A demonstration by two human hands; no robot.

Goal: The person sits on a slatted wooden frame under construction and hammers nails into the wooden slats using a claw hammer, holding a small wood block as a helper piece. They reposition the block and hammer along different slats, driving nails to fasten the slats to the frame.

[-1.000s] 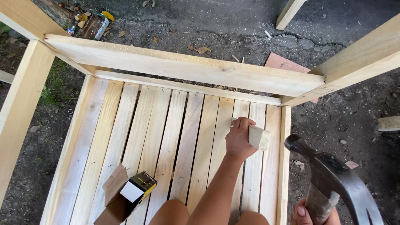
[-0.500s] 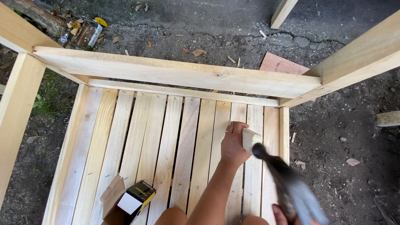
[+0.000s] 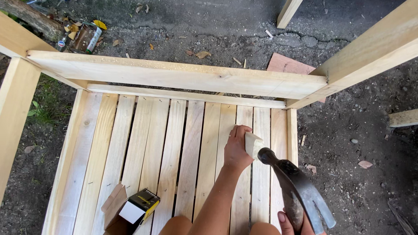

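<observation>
Left hand (image 3: 237,150) presses a small wooden block (image 3: 253,143) against the slats (image 3: 174,143) near the right edge of the slatted frame, fingers wrapped round it. Right hand (image 3: 292,223), low at the picture's bottom edge, grips a claw hammer (image 3: 294,185) whose head touches the block. 1 small box (image 3: 138,208) lies on the slats toward the near left corner.
</observation>
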